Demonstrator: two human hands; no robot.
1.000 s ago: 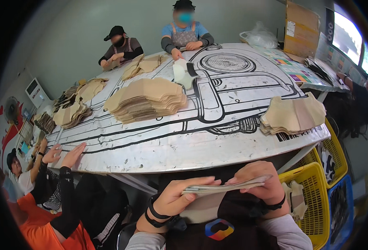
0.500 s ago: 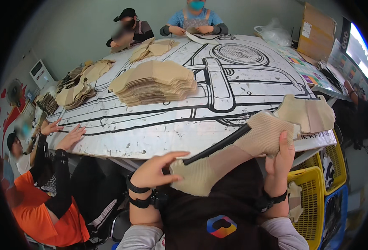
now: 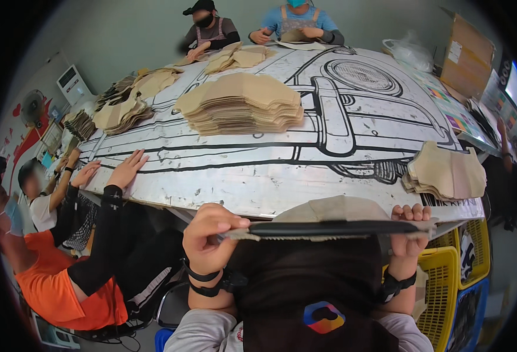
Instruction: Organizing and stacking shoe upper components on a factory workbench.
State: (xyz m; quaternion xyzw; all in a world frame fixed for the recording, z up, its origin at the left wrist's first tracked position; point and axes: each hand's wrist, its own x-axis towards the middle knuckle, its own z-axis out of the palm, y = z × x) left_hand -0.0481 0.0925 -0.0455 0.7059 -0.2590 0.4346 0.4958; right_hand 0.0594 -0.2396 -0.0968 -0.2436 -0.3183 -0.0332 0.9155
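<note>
The piece is held up between the two hands, off the near side of the table, stretched from one to the other. Its smooth black edge faces the person in a nearly straight, rounded strip; behind it the beige cloth rises in a low arch, with a thin, rough fringe of cloth showing beneath the strip. The left hand has the left end pinched, fingers bent and closed down on the cloth. The right hand is closed on the right end, its fingers curled over the top from the far side; its thumb cannot be made out.

Beyond the piece, the table is white and flat, printed with bold black curves and lines, its surface scuffed. A thick stack of beige, wavy-edged cloth shapes sits in the middle, well apart from the hands. A smaller stack, with a browner band across it, lies at the right corner, nearer the right hand. More heaps lie far left. To the near right, below the table, stand a yellow plastic basket with slotted walls and a blue one. On the left, a co-worker in orange rests both hands at the table's edge.
</note>
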